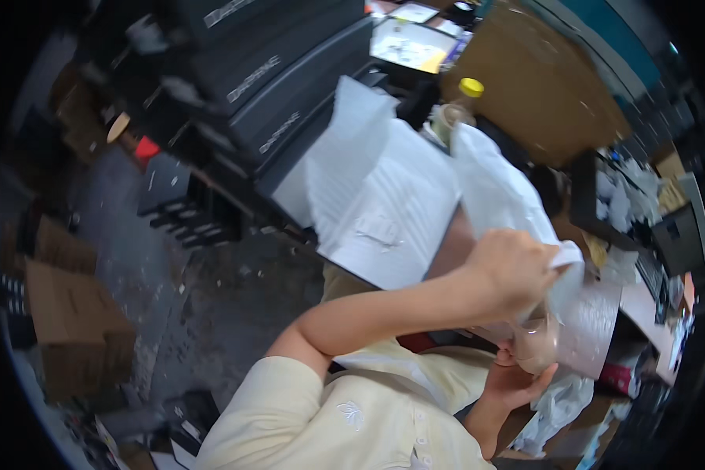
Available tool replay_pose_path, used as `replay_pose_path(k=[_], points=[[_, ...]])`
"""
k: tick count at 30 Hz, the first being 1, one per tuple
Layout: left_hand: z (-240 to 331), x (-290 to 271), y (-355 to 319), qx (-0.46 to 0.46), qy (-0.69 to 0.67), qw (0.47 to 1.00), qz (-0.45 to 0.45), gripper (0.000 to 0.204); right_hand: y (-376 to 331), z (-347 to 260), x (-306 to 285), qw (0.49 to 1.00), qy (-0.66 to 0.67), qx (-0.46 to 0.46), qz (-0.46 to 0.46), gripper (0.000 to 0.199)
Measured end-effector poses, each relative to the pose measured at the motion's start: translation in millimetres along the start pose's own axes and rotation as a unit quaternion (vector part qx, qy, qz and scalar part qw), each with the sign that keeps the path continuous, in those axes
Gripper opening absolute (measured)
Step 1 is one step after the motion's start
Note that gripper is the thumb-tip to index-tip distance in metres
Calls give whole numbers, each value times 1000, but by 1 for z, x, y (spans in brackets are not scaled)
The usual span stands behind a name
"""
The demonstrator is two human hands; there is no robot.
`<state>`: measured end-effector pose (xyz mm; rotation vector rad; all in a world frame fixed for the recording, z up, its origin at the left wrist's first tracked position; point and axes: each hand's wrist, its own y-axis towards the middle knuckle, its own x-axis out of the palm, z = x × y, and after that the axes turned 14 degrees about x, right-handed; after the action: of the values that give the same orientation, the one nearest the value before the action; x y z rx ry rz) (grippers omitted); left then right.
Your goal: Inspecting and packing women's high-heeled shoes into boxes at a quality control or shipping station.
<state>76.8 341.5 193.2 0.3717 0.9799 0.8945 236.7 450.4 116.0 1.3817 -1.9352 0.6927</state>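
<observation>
My left hand (517, 270) reaches across my body and is closed on a crumpled white wrapping sheet (500, 176), whose end sticks out past the fingers. Lower down, my right hand (517, 381) grips a rounded, glossy beige shoe (536, 346), close below the left hand. Part of the shoe is hidden, so its full shape does not show. Left of the hands, a white padded sheet (403, 207) lies spread over the table edge, with a thinner translucent sheet (348, 145) standing up from it. A pinkish surface (591, 325) lies beyond the shoe.
Black shoe boxes (290, 102) are stacked at the upper left. A bottle with a yellow cap (470, 88) stands behind the sheets, near a large brown cardboard piece (536, 86). Clear plastic wrap (556, 415) hangs at the lower right. Cardboard boxes (70, 305) sit on the floor at left.
</observation>
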Motion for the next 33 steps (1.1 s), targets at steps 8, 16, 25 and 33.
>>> replay_pose_path(k=[8, 16, 25, 33], points=[[3, 48, -56, 54, 61, 978, 193, 52, 24, -8, -8, 991, -16, -11, 135, 45], [22, 66, -79, 165, -89, 964, 189, 56, 47, 14, 16, 993, -38, -16, 114, 39], [-23, 38, -89, -118, -485, 812, 302, 54, 48, 4, 3, 973, -171, -54, 148, 36], [-34, 44, -45, -320, -747, 552, 185, 61, 70, -21, -6, 586, -776, -218, 86, 34]])
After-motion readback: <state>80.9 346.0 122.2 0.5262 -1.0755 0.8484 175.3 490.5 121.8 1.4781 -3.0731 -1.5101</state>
